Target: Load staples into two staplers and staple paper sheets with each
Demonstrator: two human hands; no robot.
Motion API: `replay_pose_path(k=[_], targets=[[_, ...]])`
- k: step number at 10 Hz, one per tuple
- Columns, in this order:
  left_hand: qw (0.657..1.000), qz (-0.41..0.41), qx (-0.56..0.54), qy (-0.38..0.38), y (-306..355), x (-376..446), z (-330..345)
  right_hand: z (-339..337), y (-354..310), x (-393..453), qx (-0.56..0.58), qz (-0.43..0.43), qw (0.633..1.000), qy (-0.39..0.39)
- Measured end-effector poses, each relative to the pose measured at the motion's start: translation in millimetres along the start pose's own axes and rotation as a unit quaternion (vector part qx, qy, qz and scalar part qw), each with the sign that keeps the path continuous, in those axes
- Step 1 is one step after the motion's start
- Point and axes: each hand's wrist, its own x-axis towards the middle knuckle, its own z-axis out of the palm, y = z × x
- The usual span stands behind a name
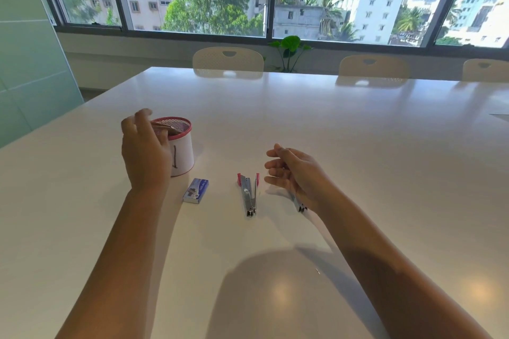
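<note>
A small stapler (249,195) with pink ends lies swung open in a V on the white table (303,124). A second stapler (301,208) shows only its metal tip from under my right wrist. A blue staple box (196,190) lies left of the open stapler. Behind it stands a white cup with a red mesh rim (183,146), with folded paper (162,129) inside. My left hand (144,154) is at the cup's rim, fingertips on the paper. My right hand (294,173) hovers right of the open stapler, fingers loosely curled and holding nothing.
Three beige chairs (228,62) stand along the table's far edge, with a green plant (289,49) behind them under the windows. A sheet's corner (500,115) shows at the far right edge of the table.
</note>
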Motion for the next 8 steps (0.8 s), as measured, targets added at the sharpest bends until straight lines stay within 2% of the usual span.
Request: replay_pose_path(k=[1,3,4,5,6,7,8], targets=[[1.0,-0.019,-0.001,0.021,4.9,-1.8,-2.6,-0.7,-0.4,0.2,-0.001,0.003,1.0,-0.003],[0.998,0.031,0.05,-0.002,-0.8,-2.8,6.4,-2.2,2.9,4.2,0.009,0.005,1.0,-0.005],[0.999,0.04,0.029,-0.006,1.4,-4.5,7.5,-3.4,3.6,5.2,-0.006,-0.007,1.0,-0.002],[0.998,0.069,0.005,0.003,16.9,-13.0,7.8,-7.2,3.7,7.5,-0.134,-0.096,0.985,0.057],[0.987,0.16,-0.015,-0.018,37.3,-31.1,16.3,-21.8,7.1,13.0,-0.408,-0.207,0.879,0.131],[0.98,0.193,-0.036,-0.042,52.0,-44.2,20.9,-34.3,12.9,13.4,-0.505,-0.255,0.81,0.156],[0.979,0.194,-0.023,-0.06,60.4,-55.6,28.0,-40.7,14.5,12.4,-0.509,-0.288,0.782,0.215]])
